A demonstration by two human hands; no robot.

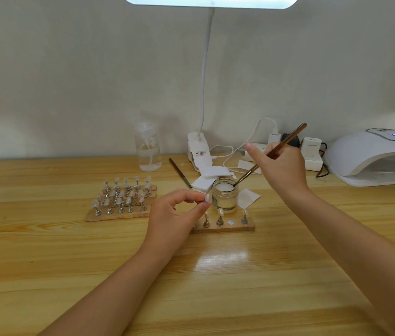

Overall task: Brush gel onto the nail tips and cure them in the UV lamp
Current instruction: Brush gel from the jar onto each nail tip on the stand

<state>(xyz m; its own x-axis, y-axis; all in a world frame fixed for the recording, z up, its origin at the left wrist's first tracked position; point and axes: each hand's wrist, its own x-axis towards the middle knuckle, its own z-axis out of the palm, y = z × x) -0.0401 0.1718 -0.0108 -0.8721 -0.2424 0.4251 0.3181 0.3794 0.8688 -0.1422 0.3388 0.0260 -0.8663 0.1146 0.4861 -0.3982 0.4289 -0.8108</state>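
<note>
The right hand [281,170] pinches a brown brush [270,155] between curled fingers, its handle slanting up to the right and its tip dipped into the open mouth of a small glass jar [224,195] on the wooden table [215,287]. The left hand [174,214] sits just left of the jar, thumb and forefinger pinched on a nail tip [207,198] on its little metal stand, held close to the jar's side. Below the jar lies a short wooden strip [224,226] with three more tips standing on it and one bare round metal spot between them. Further left, a larger wooden board [121,201] holds rows of tips on stands. The white UV lamp [373,156] sits at the far right edge — well apart from both hands. Behind the jar are white pads [209,178], a second brush [180,173] lying flat, a clear pump bottle [147,147] and a clip-on desk lamp [200,146]
</note>
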